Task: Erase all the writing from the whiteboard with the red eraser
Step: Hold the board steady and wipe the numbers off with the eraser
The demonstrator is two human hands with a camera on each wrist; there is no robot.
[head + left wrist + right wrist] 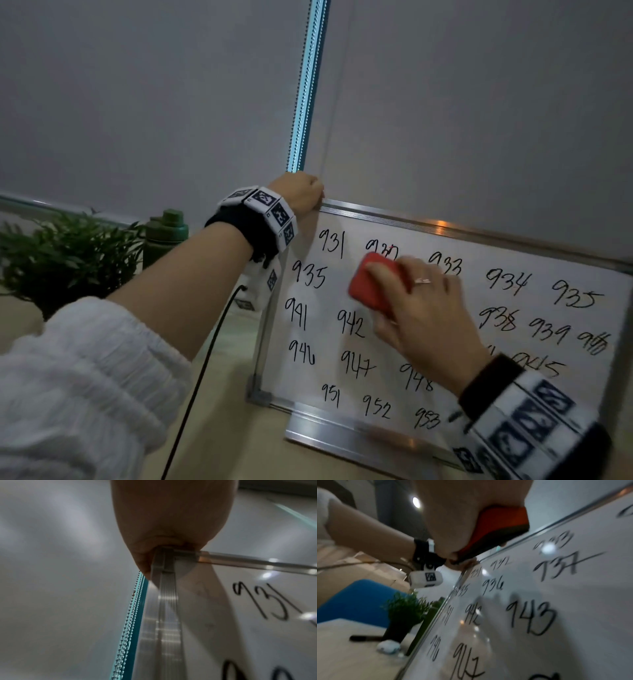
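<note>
Head view showed the right hand (424, 308), its grip wrapped over the rounded, soft-edged red eraser (373, 286), pressing it flat against the glossy whiteboard (455, 301) beneath the handwritten "932". The left hand (301, 193) curled its grip around the board's ribbed aluminium frame (169, 601) at the upper corner. Black numbers (507, 282) covered the surface; a leafy plant (65, 255) stood on the tabletop (236, 356) beside it.

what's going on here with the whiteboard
A person is wiping a whiteboard. The right hand holds a red eraser against the board's upper middle, over the handwritten numbers. The left hand grips the board's top left corner to steady it. Most of the numbers are still on the board.
</note>
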